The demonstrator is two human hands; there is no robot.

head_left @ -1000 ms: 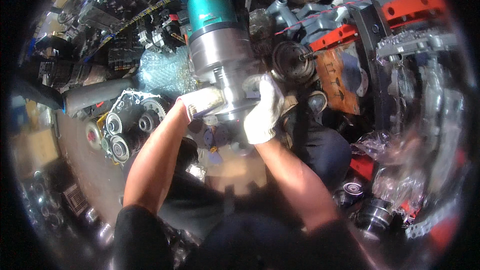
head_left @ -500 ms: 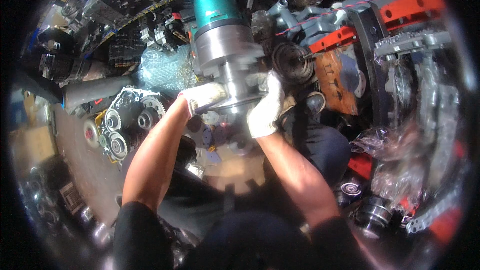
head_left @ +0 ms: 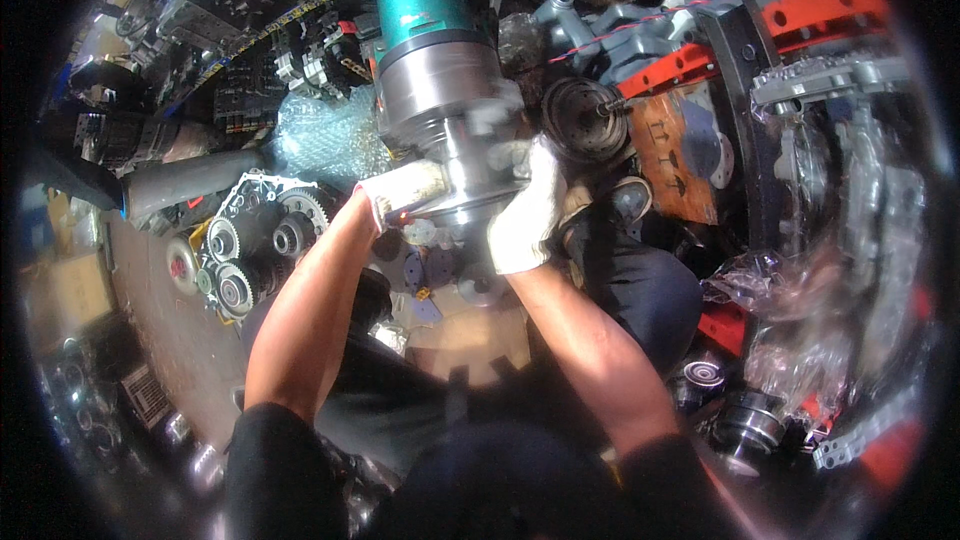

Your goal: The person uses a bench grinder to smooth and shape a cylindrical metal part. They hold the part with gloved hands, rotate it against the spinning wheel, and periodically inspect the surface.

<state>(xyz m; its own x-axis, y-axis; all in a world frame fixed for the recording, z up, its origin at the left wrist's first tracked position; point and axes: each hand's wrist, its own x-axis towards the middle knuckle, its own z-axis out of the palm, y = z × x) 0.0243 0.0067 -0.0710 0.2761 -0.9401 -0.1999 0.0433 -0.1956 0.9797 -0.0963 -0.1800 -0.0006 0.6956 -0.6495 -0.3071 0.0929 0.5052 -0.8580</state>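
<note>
Item: cylindrical machine unit (head_left: 440, 70), upper centre of view. Teal painted body at the far end with a dark blue cap above it; broad grey metal section nearer the person, narrowing to a polished flange at the near end. Held raised above the person's lap, tilted away from the viewer.

Left hand (head_left: 405, 190): white work glove, soiled. Fingers curled and pressed against the left side of the flange rim, closed on it.

Right hand (head_left: 525, 210): white work glove. Fingers wrapped around the right side of the flange and lower grey section, clamped tight. Both forearms bare, rising from the lower edge.

Containers: none clearly seen holding goods. A tan cardboard box (head_left: 60, 290) stands at far left; contents cannot be told.

Surroundings, left: open gear housing (head_left: 250, 240) lying on the floor, several toothed gears showing inside it. Grey metal tube (head_left: 190, 180) just beyond it. Sheet of bubble wrap (head_left: 325, 140) bunched beside the unit's left side.

Surroundings, right: dark ribbed pulley (head_left: 580, 120) just beside the right hand. Orange-brown flat plate (head_left: 680, 155) beyond it. Red frame parts (head_left: 810, 15) at upper right. Metal chain (head_left: 830, 80) draped across the right edge. Round bearing-like parts (head_left: 745, 420) at lower right, near clear plastic wrapping (head_left: 800, 340).

Below hands: small grey and blue loose pieces (head_left: 425, 275) on the floor.
</note>
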